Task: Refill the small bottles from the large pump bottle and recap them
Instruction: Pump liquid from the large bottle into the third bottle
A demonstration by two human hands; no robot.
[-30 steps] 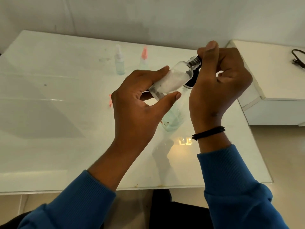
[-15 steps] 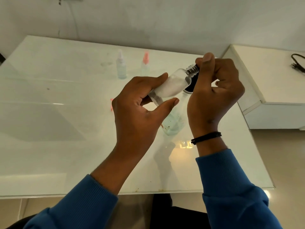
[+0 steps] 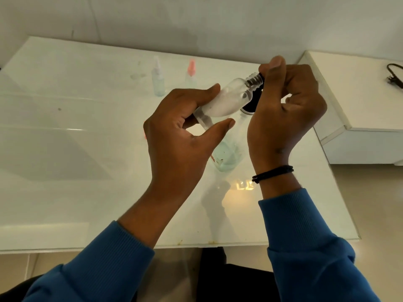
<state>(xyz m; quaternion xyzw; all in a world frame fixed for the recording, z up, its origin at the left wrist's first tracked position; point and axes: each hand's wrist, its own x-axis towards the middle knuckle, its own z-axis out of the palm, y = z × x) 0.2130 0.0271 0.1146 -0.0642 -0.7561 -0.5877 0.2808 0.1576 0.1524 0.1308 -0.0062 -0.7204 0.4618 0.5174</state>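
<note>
Bottle [image 3: 224, 101] work is happening above the middle of the desk [image 3: 65, 171], nearer its right edge than its left. The left hand [image 3: 181, 136] holds this small clear bottle tilted, neck up and to the right, thumb on the near side and fingers curled over the far side. Its bare threaded neck [image 3: 254, 80] shows, and something white and cloudy fills most of the body; whether that is liquid or frosting I cannot tell. The right hand [image 3: 285, 105] is curled at the neck, thumb raised beside the threads, gripping a dark cap [image 3: 251, 103] that sits just below and beside the opening; how much of the cap is on the threads is hidden. Behind the hands a larger clear bottle [image 3: 226, 155] with pale green liquid in its base stands on the desk, mostly covered. Two small spray bottles, one with a white top [image 3: 158, 80] and one with a pink top [image 3: 191, 75], stand toward the far edge, well apart from the hands. I judge the held bottle light, thin-walled and smooth, so slippery if wet and liable to flex under a hard squeeze. Holding it round the middle of the body seems best, with the cap turned by its rim.
</note>
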